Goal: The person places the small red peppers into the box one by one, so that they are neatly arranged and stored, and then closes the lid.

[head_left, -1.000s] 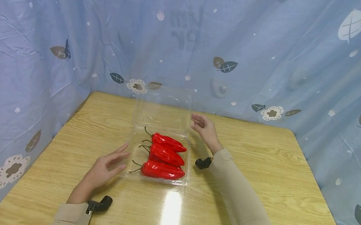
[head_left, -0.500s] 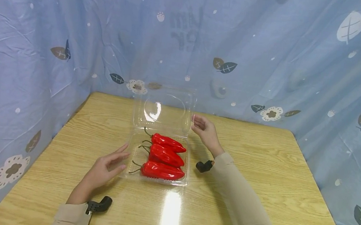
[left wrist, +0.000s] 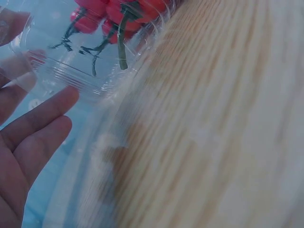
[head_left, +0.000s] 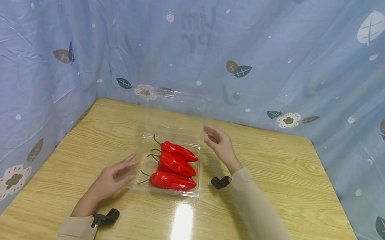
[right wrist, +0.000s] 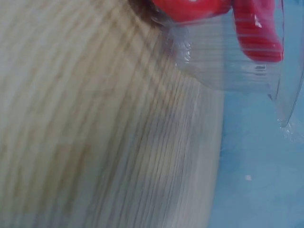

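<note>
A clear plastic clamshell box (head_left: 200, 176) stands on the table, its hinged lid (head_left: 175, 118) raised at the back. Several shiny red peppers (head_left: 176, 164) with dark green stems lie in the base, stems to the left. My left hand (head_left: 111, 178) is at the box's left side, fingers extended toward the wall. In the left wrist view, that hand (left wrist: 38, 142) has its fingertips right by the ribbed plastic, some fingers seen through it. My right hand (head_left: 223, 145) is beside the lid's right edge, fingers loosely bent; the right wrist view shows the box corner (right wrist: 204, 66) but no hand.
The wooden table (head_left: 271, 176) extends around the box, with a bright light reflection in front. A blue curtain (head_left: 275, 46) with leaf and flower prints hangs behind and at both sides. Small black cameras sit at the left wrist (head_left: 108, 218) and right wrist (head_left: 220, 182).
The lid has shifted its tilt slightly. My right hand has come a little toward me, and its forearm slightly right. The left hand and the peppers have stayed in place.
</note>
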A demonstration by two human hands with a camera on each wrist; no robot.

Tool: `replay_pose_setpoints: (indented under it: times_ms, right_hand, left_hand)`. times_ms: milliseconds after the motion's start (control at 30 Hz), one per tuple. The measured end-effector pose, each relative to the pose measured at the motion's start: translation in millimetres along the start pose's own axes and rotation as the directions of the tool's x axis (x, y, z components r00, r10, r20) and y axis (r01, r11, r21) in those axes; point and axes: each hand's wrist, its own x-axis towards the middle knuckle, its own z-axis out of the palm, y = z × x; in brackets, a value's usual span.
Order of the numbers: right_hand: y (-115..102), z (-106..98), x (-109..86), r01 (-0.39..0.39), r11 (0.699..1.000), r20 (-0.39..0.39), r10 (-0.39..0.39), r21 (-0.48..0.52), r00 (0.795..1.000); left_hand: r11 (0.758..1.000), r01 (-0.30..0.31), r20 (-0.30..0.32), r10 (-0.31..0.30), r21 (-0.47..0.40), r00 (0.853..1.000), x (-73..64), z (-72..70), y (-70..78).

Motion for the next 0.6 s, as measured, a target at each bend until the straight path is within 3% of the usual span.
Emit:
replay_pose_setpoints:
  times_ms: [200, 600]
  right_hand:
    - [-19.8, 0.6, -16.3, 0.005, 0.999, 0.036, -0.004, -0.046, 0.999]
    - [-24.0, 2.9, -38.7, 0.038, 0.997, 0.052, -0.034, -0.067, 0.998]
  left_hand:
    - [1.000, -0.011, -0.004, 0.011, -0.008, 1.000, -0.1, 0.2, 0.0]
    - [1.000, -0.005, 0.005, 0.005, -0.016, 1.000, 0.1, -0.5, -0.6]
